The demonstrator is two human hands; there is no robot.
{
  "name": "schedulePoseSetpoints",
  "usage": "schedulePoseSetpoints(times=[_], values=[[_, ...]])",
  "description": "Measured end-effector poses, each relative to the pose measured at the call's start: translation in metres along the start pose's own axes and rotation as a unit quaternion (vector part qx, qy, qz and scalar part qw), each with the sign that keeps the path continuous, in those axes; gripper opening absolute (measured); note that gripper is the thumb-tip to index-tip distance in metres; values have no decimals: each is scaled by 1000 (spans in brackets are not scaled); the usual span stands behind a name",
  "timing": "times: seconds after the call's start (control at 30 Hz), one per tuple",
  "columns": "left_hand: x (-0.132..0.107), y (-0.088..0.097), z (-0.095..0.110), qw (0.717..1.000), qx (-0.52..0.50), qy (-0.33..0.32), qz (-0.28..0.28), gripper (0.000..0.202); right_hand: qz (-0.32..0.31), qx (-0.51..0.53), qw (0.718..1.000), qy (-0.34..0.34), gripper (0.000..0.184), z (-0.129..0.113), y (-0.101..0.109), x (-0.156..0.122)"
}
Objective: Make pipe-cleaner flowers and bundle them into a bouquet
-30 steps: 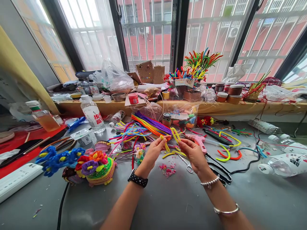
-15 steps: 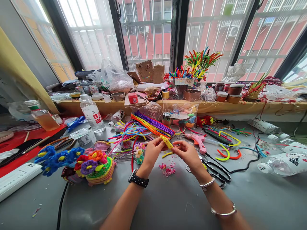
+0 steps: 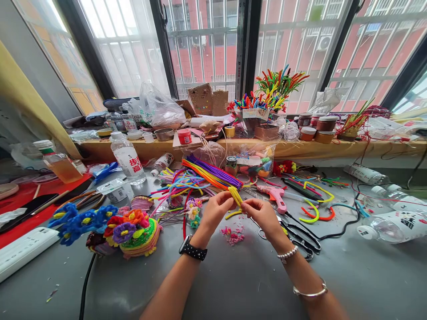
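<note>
A folded yellow pipe cleaner is held up between my two hands, above the grey table. My left hand pinches its left side with thumb and fingers. On the lower right end of it, the fingers of my right hand are closed. A loose yellow piece lies on the table just beneath. Behind my hands is a bundle of purple, yellow and orange pipe cleaners. Small pink scraps lie between my forearms.
Left of my hands stand a fuzzy flower-topped cake and blue flowers. To the right lie a pink glue gun, scissors and plastic bottles. A water bottle stands behind at left. Jars and bags crowd the windowsill.
The yellow pipe cleaner has shifted slightly to the right and stands a little more upright. My left hand has tilted right with it, and my right fingers have drawn closer together.
</note>
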State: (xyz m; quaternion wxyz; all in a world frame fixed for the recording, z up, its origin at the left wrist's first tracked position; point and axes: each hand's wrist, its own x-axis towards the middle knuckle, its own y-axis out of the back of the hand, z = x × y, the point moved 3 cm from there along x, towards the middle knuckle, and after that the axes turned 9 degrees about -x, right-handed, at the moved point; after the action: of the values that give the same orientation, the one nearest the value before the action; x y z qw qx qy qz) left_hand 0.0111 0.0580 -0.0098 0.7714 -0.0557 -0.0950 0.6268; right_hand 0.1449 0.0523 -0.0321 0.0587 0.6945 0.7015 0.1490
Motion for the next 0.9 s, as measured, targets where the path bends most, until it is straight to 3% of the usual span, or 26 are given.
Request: schedulePoseSetpoints(times=[0.27, 0.67, 0.9], values=[[0, 3, 0, 994, 97, -31, 32, 19, 2, -18, 1000, 10, 24, -3, 0, -1], [1, 2, -1, 996, 72, -26, 39, 17, -14, 78, 996, -28, 24, 0, -7, -3], [-1, -3, 3, 999, 22, 24, -39, 14, -61, 112, 991, -45, 26, -4, -7, -4]])
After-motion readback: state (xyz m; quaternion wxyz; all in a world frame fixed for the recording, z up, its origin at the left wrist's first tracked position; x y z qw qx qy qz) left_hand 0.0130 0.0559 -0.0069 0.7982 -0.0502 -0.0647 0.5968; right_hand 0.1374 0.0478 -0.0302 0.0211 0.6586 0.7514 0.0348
